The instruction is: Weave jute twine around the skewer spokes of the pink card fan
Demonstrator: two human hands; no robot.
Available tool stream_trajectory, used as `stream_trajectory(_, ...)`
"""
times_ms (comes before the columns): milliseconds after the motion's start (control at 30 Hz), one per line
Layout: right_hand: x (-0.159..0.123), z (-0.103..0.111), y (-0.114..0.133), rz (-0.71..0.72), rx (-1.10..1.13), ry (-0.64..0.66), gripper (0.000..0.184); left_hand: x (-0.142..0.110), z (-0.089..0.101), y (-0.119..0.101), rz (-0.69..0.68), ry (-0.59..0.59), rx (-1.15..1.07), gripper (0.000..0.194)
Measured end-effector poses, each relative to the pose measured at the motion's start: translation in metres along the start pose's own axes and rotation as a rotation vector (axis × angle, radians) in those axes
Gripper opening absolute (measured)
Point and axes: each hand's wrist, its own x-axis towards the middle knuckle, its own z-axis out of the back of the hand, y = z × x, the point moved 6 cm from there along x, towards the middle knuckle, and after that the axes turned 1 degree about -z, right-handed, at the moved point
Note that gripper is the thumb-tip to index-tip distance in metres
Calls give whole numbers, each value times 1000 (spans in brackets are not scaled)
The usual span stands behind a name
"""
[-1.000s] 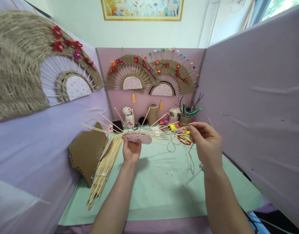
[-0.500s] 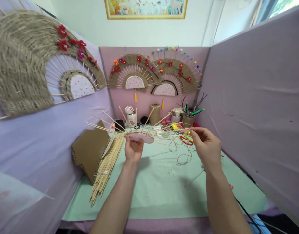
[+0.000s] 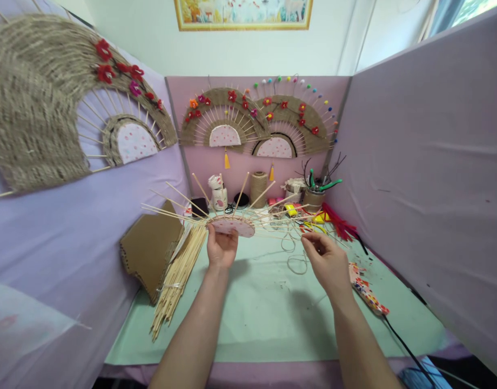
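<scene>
My left hand (image 3: 223, 246) is closed on the lower edge of a small fan frame, its thumb in front. This fan frame (image 3: 234, 227) has a half-round base covered in pink spotted cloth, with thin wooden sticks fanning out from its curved edge. To the right of the base, my right hand (image 3: 323, 259) pinches thumb and forefinger together near the sticks' right-hand side. A thin strand of twine (image 3: 297, 265) hangs in loops just left of these fingers and seems to run into the pinch; the exact grip is too small to see clearly.
Left on the table lie a bundle of wooden sticks (image 3: 178, 286) and brown cardboard (image 3: 149, 246). At the back stand a twine spool (image 3: 258, 190) and a pot of tools (image 3: 314, 199). Red pipe cleaners (image 3: 340, 222) and a patterned corded tool (image 3: 368, 292) lie right. Finished fans (image 3: 228, 102) hang behind.
My right hand has moved left and down, closer to the fan base, and the twine loops have shifted left. My left hand holds the fan frame in nearly the same place, the sticks slightly turned.
</scene>
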Motion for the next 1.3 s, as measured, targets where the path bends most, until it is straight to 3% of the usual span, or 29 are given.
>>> stream_trajectory(567, -44, -70, -28, -45, 21, 304, 15, 1, -1, -3, -5, 23, -29, 24)
stream_trajectory(700, -48, -72, -36, -52, 20, 339, 15, 1, -1, -4, -6, 14, -33, 24)
stream_trajectory(1033, -37, -54, -44, -58, -49, 311, 21, 1, 1, -1, 30, -19, -67, 29)
stream_trajectory(1300, -35, -64, -53, -100, -110, 365, 21, -2, 0, 9, 121, -33, -107, 34)
